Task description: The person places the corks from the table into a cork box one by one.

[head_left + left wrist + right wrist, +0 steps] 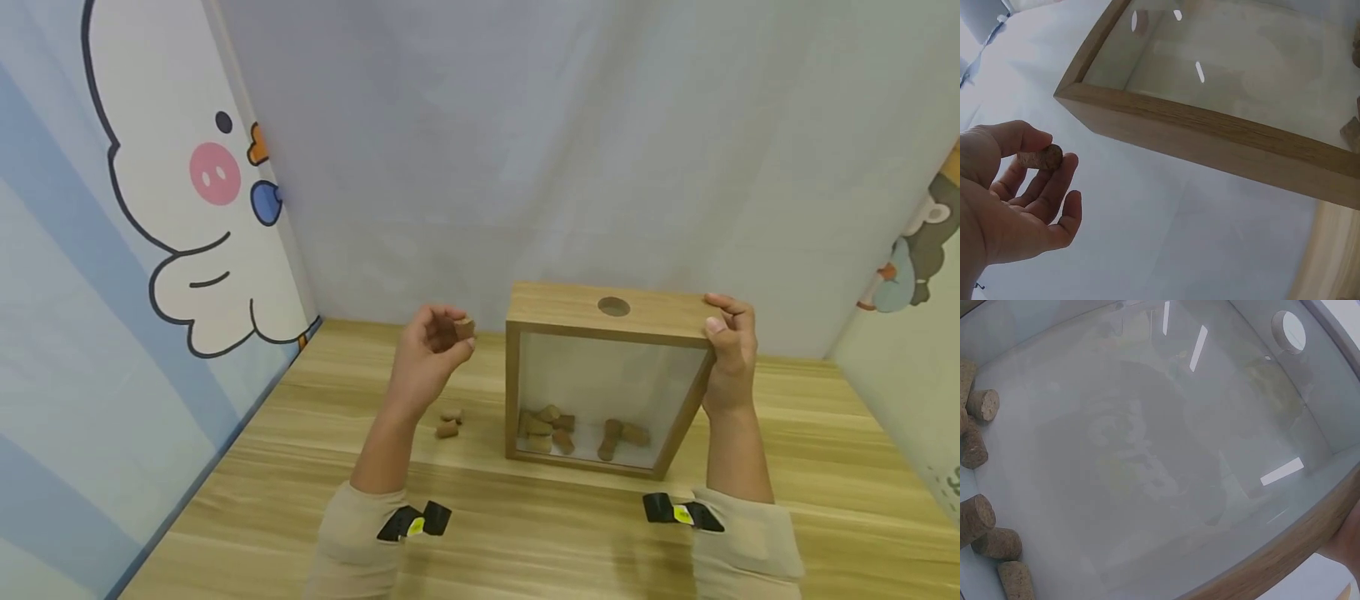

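Observation:
A cork [1040, 157] is pinched between the thumb and fingers of my left hand [429, 357], raised above the table to the left of a wooden box. That shadow box [555, 303] stands upright, with a clear front pane and a round hole [614, 307] in its top side. Several corks [999, 543] lie inside along its bottom. My right hand [731, 354] grips the box's upper right corner, thumb in front and fingers over the top. In the right wrist view only a sliver of that hand shows at the edge.
A few loose corks [447, 429] lie on the wood-grain table [300, 467] left of the box. Behind stands a pale curtain [525, 150]. A cartoon-printed panel [172, 183] borders the left side, and another printed panel [900, 333] the right.

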The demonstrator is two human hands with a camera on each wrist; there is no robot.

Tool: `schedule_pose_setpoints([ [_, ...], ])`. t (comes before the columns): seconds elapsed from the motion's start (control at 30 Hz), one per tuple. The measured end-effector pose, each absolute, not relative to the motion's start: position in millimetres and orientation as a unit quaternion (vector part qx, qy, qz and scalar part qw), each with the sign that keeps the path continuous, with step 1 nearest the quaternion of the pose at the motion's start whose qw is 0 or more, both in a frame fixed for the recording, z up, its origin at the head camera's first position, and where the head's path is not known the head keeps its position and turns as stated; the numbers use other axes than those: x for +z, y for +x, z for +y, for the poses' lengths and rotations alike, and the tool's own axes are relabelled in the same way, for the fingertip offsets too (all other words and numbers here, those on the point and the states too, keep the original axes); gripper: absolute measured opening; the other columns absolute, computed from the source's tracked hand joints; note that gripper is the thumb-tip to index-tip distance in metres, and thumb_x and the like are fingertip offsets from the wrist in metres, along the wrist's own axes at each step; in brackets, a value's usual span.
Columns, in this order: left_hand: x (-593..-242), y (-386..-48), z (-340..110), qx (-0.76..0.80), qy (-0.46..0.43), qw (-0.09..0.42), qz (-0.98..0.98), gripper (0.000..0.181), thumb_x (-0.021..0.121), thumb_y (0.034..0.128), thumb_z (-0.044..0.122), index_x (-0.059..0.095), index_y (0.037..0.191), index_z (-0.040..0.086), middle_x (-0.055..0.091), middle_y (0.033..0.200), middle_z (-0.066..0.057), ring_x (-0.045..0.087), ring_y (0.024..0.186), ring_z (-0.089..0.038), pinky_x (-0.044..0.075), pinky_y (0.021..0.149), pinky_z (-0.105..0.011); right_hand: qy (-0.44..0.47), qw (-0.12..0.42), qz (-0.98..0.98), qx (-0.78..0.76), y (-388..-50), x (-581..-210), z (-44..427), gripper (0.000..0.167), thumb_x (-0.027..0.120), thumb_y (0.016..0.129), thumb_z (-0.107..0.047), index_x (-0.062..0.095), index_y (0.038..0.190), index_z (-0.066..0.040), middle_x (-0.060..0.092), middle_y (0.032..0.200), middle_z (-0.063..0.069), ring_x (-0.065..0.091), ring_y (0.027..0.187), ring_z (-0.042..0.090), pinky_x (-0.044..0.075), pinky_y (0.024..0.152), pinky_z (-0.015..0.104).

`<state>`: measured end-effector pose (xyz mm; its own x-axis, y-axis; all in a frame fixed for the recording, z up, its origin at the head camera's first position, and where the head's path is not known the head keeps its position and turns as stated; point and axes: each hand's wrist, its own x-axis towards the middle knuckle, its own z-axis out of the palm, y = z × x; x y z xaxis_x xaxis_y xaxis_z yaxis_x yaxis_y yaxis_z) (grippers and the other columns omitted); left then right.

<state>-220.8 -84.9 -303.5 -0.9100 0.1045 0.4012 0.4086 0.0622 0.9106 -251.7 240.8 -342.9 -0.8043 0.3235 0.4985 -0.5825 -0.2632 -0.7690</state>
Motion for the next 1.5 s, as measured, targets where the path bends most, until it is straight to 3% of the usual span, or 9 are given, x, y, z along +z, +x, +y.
schedule_pose_setpoints([
  [0.27,-300.7,-237.6,-74.1,-0.683,-0.16,0.174,-0.691,0.037,0.068,0.0806,-0.005,0.053,0.114,0.003,0.06,0.099,-0.01,0.056,0.092,-0.022,0.045,0.081,-0.039,0.116,0.282,-0.547,0.78,-250.0,-344.5,241.0,0.027,0.048,0.083,-0.018,0.055,0.108,-0.014,0.047,0.107,0.012,0.045,0.086,0.022,0.039,0.067,0.032],
  [0.47,-282.1,-239.3,-65.1,-0.696,-0.158,0.18,-0.677,0.036,0.071,0.0769,-0.007,0.059,0.11,0.003,0.062,0.096,-0.01,0.059,0.088,-0.023,0.048,0.077,-0.035,0.123,0.283,-0.542,0.782,-250.7,-343.4,241.2,0.027,0.048,0.083,-0.018,0.054,0.108,-0.014,0.046,0.11,0.013,0.045,0.089,0.023,0.038,0.07,0.034],
  [0.83,-253.9,-243.9,-46.9,-0.686,-0.172,0.147,-0.692,0.03,0.072,0.0751,-0.007,0.06,0.102,0.002,0.059,0.093,-0.01,0.059,0.082,-0.023,0.049,0.069,-0.031,0.125,0.282,-0.53,0.79,-250.0,-344.2,240.0,0.026,0.049,0.082,-0.017,0.055,0.107,-0.013,0.046,0.11,0.013,0.045,0.088,0.023,0.038,0.069,0.033],
  [1.2,-238.4,-249.4,-19.3,-0.664,-0.185,0.08,-0.72,0.034,0.067,0.075,-0.012,0.062,0.107,-0.001,0.06,0.097,-0.011,0.06,0.086,-0.023,0.05,0.07,-0.028,0.129,0.283,-0.532,0.787,-252.1,-342.0,241.6,0.027,0.05,0.082,-0.018,0.054,0.107,-0.012,0.045,0.111,0.014,0.044,0.089,0.024,0.035,0.071,0.034],
  [1.5,-241.6,-258.1,14.4,-0.622,-0.177,0.026,-0.762,0.032,0.072,0.0732,-0.006,0.065,0.102,0.005,0.061,0.091,-0.005,0.059,0.083,-0.018,0.049,0.066,-0.026,0.12,0.284,-0.533,0.788,-251.4,-342.8,241.4,0.027,0.049,0.081,-0.017,0.054,0.107,-0.013,0.045,0.11,0.013,0.043,0.089,0.024,0.035,0.07,0.034],
])
